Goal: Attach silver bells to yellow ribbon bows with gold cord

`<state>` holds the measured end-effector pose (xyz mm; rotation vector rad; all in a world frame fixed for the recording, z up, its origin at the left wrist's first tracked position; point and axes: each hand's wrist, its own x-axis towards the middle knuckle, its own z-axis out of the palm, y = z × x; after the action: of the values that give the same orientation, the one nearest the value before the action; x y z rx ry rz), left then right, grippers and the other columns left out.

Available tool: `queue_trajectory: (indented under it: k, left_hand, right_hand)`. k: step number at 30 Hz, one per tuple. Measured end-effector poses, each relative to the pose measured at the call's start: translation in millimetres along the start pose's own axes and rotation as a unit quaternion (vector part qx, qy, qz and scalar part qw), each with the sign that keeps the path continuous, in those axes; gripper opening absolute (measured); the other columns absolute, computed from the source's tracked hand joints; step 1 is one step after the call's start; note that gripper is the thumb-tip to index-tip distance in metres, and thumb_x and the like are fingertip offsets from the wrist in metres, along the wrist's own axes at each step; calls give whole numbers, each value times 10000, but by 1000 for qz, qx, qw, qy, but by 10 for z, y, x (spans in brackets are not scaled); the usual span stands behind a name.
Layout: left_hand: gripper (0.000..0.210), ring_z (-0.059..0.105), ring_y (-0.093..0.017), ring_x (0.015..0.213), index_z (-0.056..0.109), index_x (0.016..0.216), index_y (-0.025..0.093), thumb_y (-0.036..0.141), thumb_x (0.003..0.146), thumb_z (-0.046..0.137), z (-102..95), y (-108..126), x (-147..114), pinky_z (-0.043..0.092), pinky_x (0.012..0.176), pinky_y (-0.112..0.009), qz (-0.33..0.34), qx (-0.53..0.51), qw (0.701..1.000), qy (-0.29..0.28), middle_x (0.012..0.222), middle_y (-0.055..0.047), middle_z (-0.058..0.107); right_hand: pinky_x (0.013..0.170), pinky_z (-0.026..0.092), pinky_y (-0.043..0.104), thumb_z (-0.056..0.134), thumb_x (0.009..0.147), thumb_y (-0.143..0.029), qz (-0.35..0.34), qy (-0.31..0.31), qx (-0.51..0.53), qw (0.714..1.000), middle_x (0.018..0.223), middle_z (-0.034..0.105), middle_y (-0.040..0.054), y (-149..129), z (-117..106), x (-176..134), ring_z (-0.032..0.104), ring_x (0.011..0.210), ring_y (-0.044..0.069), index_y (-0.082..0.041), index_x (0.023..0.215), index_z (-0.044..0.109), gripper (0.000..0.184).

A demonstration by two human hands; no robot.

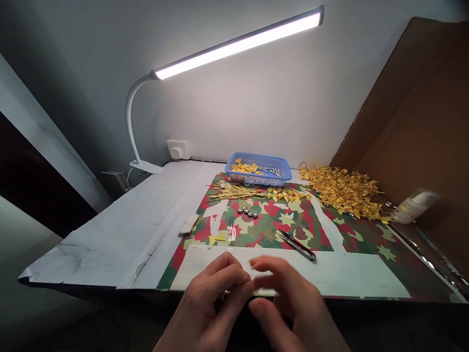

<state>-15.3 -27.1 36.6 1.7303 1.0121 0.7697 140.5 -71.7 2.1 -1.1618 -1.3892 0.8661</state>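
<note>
My left hand [220,298] is at the table's front edge, its thumb and forefinger pressed together in a pinch. Whatever lies between those fingertips is hidden or too small to name. Close on its right, my right hand [289,298] is slightly blurred, with thumb and fingers apart and nothing visible in them. Beyond the hands lie thread snips [296,244] with dark blades and a red-edged handle. Several silver beads [248,213] sit in a small group on the patterned sheet. Behind them are a bundle of thin gold stems [234,191] and a row of yellow bows [287,195].
A blue basket [258,160] holds yellow bows and silver beads. To the right are a large heap of gold bow pieces [340,190], a tilted clear bottle [414,208] and a cardboard panel [410,107]. A lit lamp [238,46] hangs overhead; a white pad [188,225] lies left.
</note>
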Motion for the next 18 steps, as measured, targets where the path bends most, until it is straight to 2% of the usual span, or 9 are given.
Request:
queue_trajectory:
  k: [1,3,6,10,15,18]
  left_hand:
    - [345,485,-175,675,522,648,219,384,950,516,-6,0,-9,422,605,-265,-9,-11,1000,-6,744,-3,494]
    - [353,458,-172,663,505,631,217,378,945,528,-16,-4,-26,414,595,-266,-25,-29,999,-15,729,4,478]
    - [352,434,-169,667,492,620,217,363,937,540,-21,-6,-32,403,611,-269,-41,-51,998,-20,717,17,463]
    - [336,437,-171,682,504,636,219,376,928,554,-8,11,-9,401,630,-273,-65,-75,994,-37,716,27,456]
    - [342,462,-174,706,577,703,222,427,962,487,-20,32,1,407,685,-276,-70,-97,991,-65,732,25,502]
    - [339,435,-164,674,629,793,243,471,973,456,-34,2,-13,399,657,-256,-99,-95,990,-25,687,43,454]
  right_hand:
    - [460,383,205,590,862,-231,11,-31,10,999,821,676,-4,24,36,10,563,540,107,-260,1071,596,211]
    - [454,347,201,588,845,-179,5,-40,-2,999,632,576,-48,77,67,28,477,486,92,-239,1000,616,168]
    - [499,379,187,616,839,-142,-71,10,-52,996,694,575,-36,132,45,29,501,549,89,-232,911,644,118]
    - [564,414,174,564,917,-136,-155,31,-99,982,776,570,-16,139,23,4,517,605,83,-223,848,615,123]
    - [539,395,192,504,948,-139,-144,60,-101,982,732,519,-25,105,9,16,483,596,96,-222,793,544,180]
    - [538,399,199,534,936,-143,-135,59,-66,987,726,530,-30,54,-63,17,487,600,101,-228,790,534,169]
